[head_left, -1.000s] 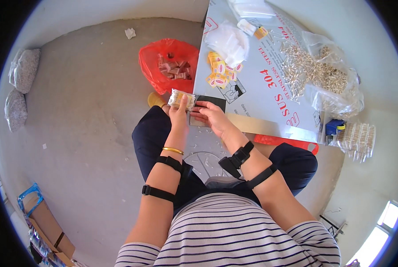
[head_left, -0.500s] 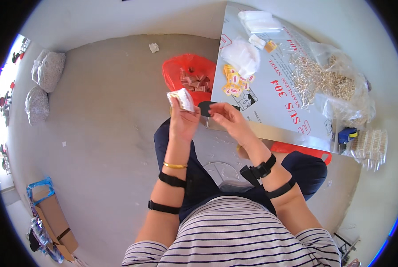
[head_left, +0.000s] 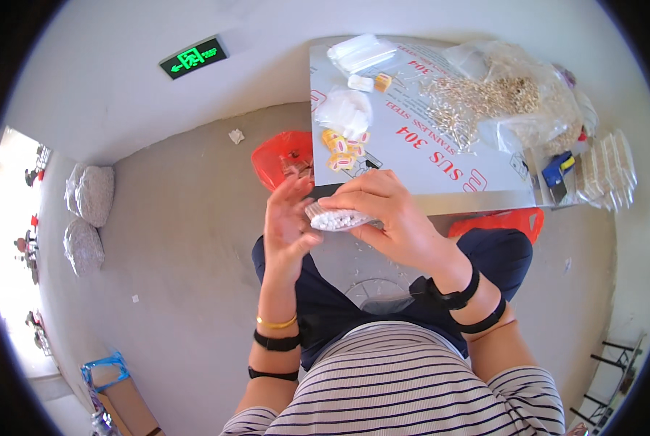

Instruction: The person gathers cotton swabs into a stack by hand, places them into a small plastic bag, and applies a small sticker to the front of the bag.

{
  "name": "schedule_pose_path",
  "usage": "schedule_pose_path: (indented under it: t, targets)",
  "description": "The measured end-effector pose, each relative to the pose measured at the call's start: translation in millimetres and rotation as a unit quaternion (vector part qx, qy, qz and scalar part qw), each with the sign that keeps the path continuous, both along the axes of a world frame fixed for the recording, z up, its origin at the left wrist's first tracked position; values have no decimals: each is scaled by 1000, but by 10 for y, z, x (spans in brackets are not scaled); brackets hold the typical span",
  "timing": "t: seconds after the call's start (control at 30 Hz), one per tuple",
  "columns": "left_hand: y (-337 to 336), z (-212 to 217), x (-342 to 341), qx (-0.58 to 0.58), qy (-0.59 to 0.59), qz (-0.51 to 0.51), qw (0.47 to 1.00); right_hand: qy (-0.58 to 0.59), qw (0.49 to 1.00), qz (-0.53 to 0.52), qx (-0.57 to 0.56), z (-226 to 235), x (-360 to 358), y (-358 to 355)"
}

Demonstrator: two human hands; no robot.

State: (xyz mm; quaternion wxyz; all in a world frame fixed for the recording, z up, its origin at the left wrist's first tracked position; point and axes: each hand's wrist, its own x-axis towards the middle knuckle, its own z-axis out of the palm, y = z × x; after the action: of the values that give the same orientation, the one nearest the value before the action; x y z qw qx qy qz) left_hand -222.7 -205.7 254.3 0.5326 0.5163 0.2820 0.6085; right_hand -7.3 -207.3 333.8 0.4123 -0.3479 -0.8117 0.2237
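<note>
My right hand (head_left: 397,214) grips a small clear bag of cotton swabs (head_left: 333,219) between thumb and fingers, above my lap and just off the table's near edge. The white tips face me. Beside the bag's left end, my left hand (head_left: 287,225) is raised with its fingers apart; whether a fingertip touches the plastic I cannot make out. On the table (head_left: 412,156) ahead lie several yellow-and-white printed cards (head_left: 344,150) and a heap of white plastic film (head_left: 344,111). Farther right, loose cotton swabs (head_left: 448,109) spill from a large clear bag (head_left: 539,127).
A red plastic bag (head_left: 267,160) stands left of the table, and another red bag (head_left: 517,225) shows beneath it. Folded clear bags (head_left: 361,53) lie at the far edge. A blue-and-yellow tool (head_left: 559,168) sits by bundled swabs (head_left: 608,173). Stuffed sacks (head_left: 92,195) rest by the left wall.
The bag of cotton swabs has passed from my left hand to my right and come closer to me. My left hand has let go and spread its fingers. The view has shifted.
</note>
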Motion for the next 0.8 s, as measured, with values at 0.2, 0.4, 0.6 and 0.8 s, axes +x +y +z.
schedule_pose_path:
  t: [0.2,0.4,0.6,0.8]
  targets:
    - [-251,744,287,267,370,76,887,-9,996,-33,87,125,387,-307]
    - [-409,784,620,281,310,21,908,-32,990,-40,134,153,765,-527]
    - [-402,677,813,244,279,-16,929,41,997,-55,40,145,994,-653]
    - [-340,485,921,63,287,-91,952,117,990,-67,-46,-131,1187,-613]
